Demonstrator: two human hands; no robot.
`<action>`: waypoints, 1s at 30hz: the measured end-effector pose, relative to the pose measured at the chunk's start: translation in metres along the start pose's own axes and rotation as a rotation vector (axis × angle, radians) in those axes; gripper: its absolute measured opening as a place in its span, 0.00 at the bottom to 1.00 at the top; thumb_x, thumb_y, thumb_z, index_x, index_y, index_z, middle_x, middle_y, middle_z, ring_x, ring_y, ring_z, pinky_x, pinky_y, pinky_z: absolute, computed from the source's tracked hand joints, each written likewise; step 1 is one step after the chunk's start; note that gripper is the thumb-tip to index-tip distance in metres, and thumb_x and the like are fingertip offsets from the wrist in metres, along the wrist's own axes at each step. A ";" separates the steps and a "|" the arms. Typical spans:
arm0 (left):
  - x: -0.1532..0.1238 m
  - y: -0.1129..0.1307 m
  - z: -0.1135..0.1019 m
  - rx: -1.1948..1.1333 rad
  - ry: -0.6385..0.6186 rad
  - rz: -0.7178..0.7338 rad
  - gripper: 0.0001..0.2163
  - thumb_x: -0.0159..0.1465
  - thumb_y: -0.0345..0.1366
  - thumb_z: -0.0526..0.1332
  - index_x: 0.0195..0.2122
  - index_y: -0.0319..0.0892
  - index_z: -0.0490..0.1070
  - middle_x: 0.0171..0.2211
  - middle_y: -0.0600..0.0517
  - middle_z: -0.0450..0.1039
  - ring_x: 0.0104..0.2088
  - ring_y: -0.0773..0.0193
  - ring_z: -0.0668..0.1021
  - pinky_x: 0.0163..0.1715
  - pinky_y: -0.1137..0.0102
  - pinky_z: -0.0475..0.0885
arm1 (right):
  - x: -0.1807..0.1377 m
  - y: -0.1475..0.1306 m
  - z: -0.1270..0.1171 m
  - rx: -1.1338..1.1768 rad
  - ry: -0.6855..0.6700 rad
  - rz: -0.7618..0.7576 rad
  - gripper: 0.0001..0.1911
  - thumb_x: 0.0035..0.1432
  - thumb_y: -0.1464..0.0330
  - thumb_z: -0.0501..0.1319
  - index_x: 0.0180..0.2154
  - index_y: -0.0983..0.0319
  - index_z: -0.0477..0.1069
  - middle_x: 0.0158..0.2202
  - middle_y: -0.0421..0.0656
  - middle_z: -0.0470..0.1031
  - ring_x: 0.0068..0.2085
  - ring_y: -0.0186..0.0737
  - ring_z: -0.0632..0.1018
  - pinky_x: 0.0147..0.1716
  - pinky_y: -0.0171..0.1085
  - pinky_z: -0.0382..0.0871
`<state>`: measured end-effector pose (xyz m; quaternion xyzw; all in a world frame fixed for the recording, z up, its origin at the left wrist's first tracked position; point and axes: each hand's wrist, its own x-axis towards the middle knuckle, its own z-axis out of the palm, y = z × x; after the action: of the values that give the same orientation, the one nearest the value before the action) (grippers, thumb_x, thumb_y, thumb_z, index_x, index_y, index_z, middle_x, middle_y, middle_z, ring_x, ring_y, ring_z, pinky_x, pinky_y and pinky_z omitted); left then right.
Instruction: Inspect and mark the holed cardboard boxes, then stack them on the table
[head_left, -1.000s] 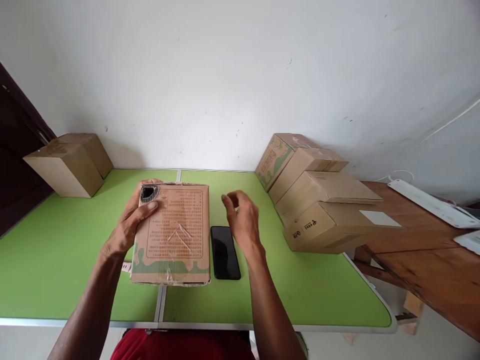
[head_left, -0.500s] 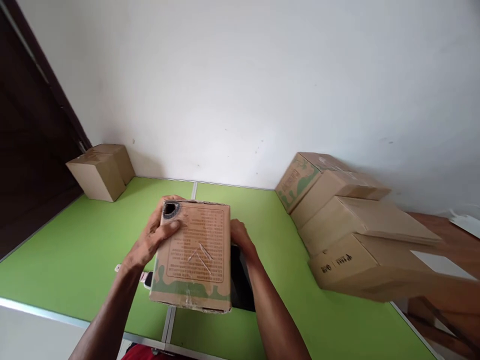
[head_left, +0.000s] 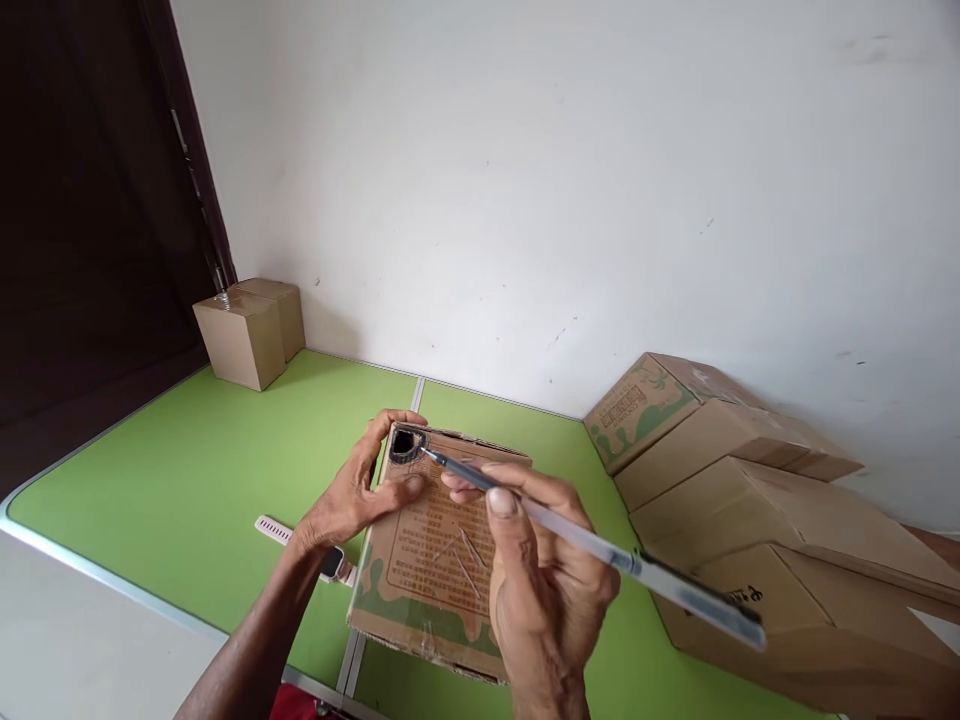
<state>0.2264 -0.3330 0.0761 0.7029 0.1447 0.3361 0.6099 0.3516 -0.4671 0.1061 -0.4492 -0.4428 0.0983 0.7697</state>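
Observation:
A cardboard box point(head_left: 431, 540) with printed text and a green band is tilted up in front of me. Around its left side my left hand point(head_left: 360, 490) grips it, thumb flat on the printed face and fingers behind the top edge. In the box's upper left corner is a dark hole ringed by black scribble. My right hand point(head_left: 547, 560) is closed on a pen point(head_left: 600, 545), whose tip points at the right rim of that hole; whether it touches the cardboard I cannot tell. A smartwatch point(head_left: 331, 565) with a pale pink strap lies on the table behind my left wrist.
Several cardboard boxes point(head_left: 697, 480) stand in a row along the table's right side. Two more small boxes point(head_left: 251, 335) sit at the far left corner, near a dark door point(head_left: 90, 200). The green folding table point(head_left: 187, 480) meets a white wall.
My right hand has come from behind the box to its front, now holding a pen near the hole. The view has shifted, and the box appears farther right and lower.

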 end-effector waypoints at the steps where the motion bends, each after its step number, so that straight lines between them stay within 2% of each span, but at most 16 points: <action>1: -0.001 0.000 0.001 0.016 0.002 0.001 0.28 0.66 0.48 0.68 0.63 0.46 0.65 0.57 0.44 0.70 0.56 0.44 0.74 0.56 0.53 0.71 | -0.004 0.002 0.001 -0.064 -0.019 -0.024 0.07 0.71 0.67 0.66 0.48 0.52 0.82 0.41 0.40 0.85 0.41 0.41 0.86 0.42 0.40 0.84; 4: -0.004 0.002 0.005 0.059 0.000 0.000 0.30 0.63 0.43 0.69 0.65 0.46 0.63 0.55 0.45 0.69 0.56 0.44 0.73 0.57 0.52 0.70 | -0.005 0.007 -0.004 -0.206 -0.115 -0.109 0.09 0.71 0.70 0.66 0.48 0.53 0.82 0.38 0.40 0.83 0.39 0.38 0.84 0.41 0.36 0.82; 7: -0.005 0.002 0.008 0.069 0.006 -0.003 0.32 0.61 0.39 0.68 0.65 0.46 0.61 0.55 0.45 0.68 0.57 0.44 0.72 0.57 0.52 0.69 | -0.001 0.006 -0.012 -0.293 -0.201 -0.175 0.11 0.69 0.73 0.65 0.48 0.54 0.81 0.42 0.41 0.83 0.44 0.38 0.83 0.45 0.35 0.81; 10: -0.005 0.004 0.010 0.091 0.017 0.011 0.31 0.60 0.39 0.69 0.64 0.45 0.62 0.55 0.45 0.67 0.57 0.44 0.71 0.57 0.52 0.69 | 0.001 0.004 -0.014 -0.341 -0.246 -0.217 0.12 0.69 0.76 0.65 0.49 0.55 0.80 0.44 0.42 0.83 0.48 0.39 0.83 0.49 0.35 0.80; 17: -0.005 0.009 0.012 0.106 0.036 0.014 0.31 0.58 0.40 0.67 0.62 0.43 0.63 0.55 0.44 0.66 0.57 0.43 0.69 0.59 0.50 0.67 | 0.005 0.003 -0.011 -0.380 -0.292 -0.247 0.11 0.68 0.77 0.64 0.47 0.57 0.79 0.43 0.42 0.81 0.47 0.38 0.82 0.49 0.35 0.79; 20: -0.005 0.008 0.012 0.105 0.033 0.004 0.31 0.58 0.40 0.68 0.63 0.45 0.62 0.56 0.44 0.66 0.58 0.42 0.69 0.59 0.49 0.67 | 0.004 0.004 -0.013 -0.371 -0.265 -0.231 0.09 0.69 0.75 0.64 0.46 0.57 0.79 0.41 0.42 0.81 0.47 0.38 0.82 0.47 0.34 0.79; 23: -0.006 0.006 0.011 0.091 0.030 -0.016 0.32 0.60 0.41 0.68 0.64 0.45 0.62 0.56 0.44 0.66 0.60 0.41 0.70 0.60 0.48 0.68 | 0.003 0.004 -0.015 -0.352 -0.164 -0.194 0.05 0.70 0.73 0.65 0.43 0.58 0.79 0.37 0.40 0.80 0.43 0.37 0.83 0.42 0.32 0.80; 27: -0.008 0.003 0.012 0.082 0.034 -0.021 0.32 0.61 0.43 0.69 0.65 0.45 0.62 0.57 0.43 0.66 0.60 0.40 0.70 0.60 0.46 0.68 | 0.001 0.003 -0.012 -0.374 -0.007 -0.148 0.03 0.71 0.70 0.66 0.41 0.58 0.79 0.34 0.37 0.80 0.30 0.29 0.79 0.31 0.27 0.77; 30: -0.010 0.003 0.012 0.059 0.029 -0.024 0.32 0.62 0.44 0.69 0.65 0.46 0.62 0.57 0.43 0.67 0.59 0.41 0.71 0.60 0.46 0.70 | 0.001 0.000 -0.004 -0.412 0.031 -0.143 0.04 0.72 0.70 0.66 0.42 0.58 0.80 0.33 0.36 0.81 0.25 0.26 0.77 0.27 0.26 0.74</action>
<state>0.2265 -0.3493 0.0752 0.7139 0.1716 0.3345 0.5908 0.3559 -0.4690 0.1060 -0.5657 -0.4724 -0.0561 0.6736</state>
